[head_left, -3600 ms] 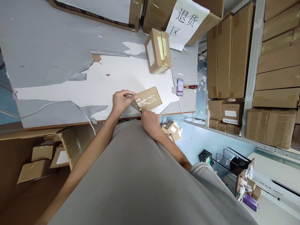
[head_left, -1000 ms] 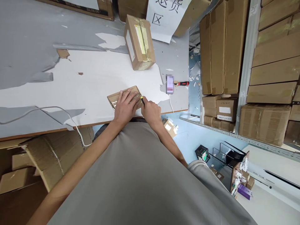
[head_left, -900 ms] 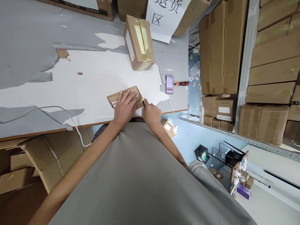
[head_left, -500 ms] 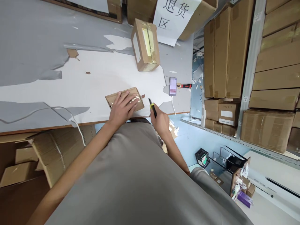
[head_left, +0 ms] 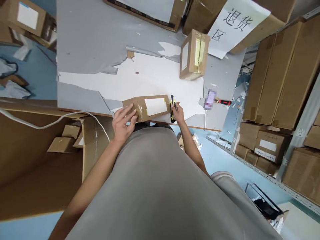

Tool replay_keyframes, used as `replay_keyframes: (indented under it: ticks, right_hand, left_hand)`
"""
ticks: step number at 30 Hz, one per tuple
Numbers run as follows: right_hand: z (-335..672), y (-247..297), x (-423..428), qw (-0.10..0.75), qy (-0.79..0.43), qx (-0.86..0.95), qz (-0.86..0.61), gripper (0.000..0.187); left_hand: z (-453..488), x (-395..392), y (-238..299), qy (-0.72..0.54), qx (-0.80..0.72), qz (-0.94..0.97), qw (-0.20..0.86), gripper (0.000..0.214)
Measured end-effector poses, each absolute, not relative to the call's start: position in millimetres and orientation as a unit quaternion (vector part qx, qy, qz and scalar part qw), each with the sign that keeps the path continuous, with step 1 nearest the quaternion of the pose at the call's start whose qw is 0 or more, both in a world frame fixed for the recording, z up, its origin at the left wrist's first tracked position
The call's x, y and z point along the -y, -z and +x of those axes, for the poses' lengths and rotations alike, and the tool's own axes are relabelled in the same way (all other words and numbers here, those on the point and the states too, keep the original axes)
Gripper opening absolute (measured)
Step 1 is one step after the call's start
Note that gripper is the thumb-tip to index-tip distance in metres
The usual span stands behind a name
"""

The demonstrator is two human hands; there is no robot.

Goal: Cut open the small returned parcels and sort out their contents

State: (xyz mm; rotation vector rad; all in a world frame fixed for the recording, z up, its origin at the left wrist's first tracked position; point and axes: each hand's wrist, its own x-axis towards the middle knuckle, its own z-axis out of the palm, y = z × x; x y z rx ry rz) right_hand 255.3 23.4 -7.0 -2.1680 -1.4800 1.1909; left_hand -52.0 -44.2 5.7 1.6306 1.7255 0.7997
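Observation:
A small cardboard box [head_left: 141, 110] with a white label and clear tape lies near the front edge of the table. My left hand [head_left: 122, 123] holds the box's left end, its fingers bent over the taped top and the thumb at the near side. Closed around a black and yellow utility knife [head_left: 172, 115], my right hand [head_left: 179, 114] is beside the box's right end. Whether the blade touches the cardboard I cannot tell.
A taller taped carton [head_left: 193, 56] stands farther back on the table [head_left: 95, 50]. To the right lie a phone [head_left: 210, 99] with a cable and a red-black handled tool [head_left: 224, 102]. A large open carton [head_left: 86, 150] is at the left, shelves of boxes [head_left: 272, 83] at the right.
The small box has turned, and its white label now faces up. My left hand has shifted from its top to its left end. The knife has come to its right end. The view has swung left.

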Motion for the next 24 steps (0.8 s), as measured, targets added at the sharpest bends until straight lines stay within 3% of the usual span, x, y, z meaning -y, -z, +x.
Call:
replay_keyframes:
  ticks: [6,13,24]
  right_hand:
    - [255,-4,-9,0.146,-0.389,0.499,-0.760,0.031]
    - [300,-13,22,0.213,-0.288,0.454,-0.815,0.034]
    - [301,-41,18,0.064,-0.202,0.568,-0.796,0.052]
  left_hand:
    - [-46,35,-8,-0.350,-0.683,0.500,0.401,0.062]
    - [6,-11,41,-0.363,-0.621,0.456,0.524,0.057]
    - [17,-18,66,-0.342,-0.581,0.509,0.535,0.053]
